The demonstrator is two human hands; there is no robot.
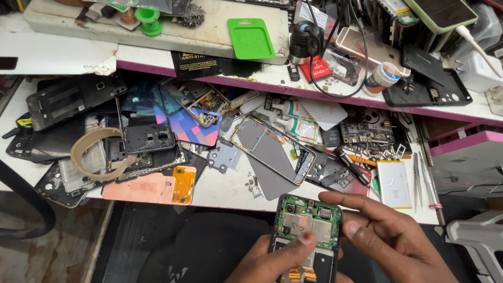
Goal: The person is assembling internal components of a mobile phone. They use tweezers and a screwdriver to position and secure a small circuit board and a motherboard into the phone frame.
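Observation:
An opened phone (306, 230) with a bare green circuit board and a camera module sits low in the middle of the head view, below the workbench edge. My left hand (272, 259) holds it from underneath, thumb pressed on the board's centre. My right hand (390, 236) is curled against the phone's right edge, fingers reaching over its top right corner. The phone's lower half shows a dark cavity and an orange flex cable.
The white workbench (230, 188) is strewn with phone frames, back covers, circuit boards, a tape roll (94, 152), a silver battery (394, 183), tweezers (419, 181) and a red-handled screwdriver (352, 165). A raised shelf (325, 84) behind carries a green case, cables and phones.

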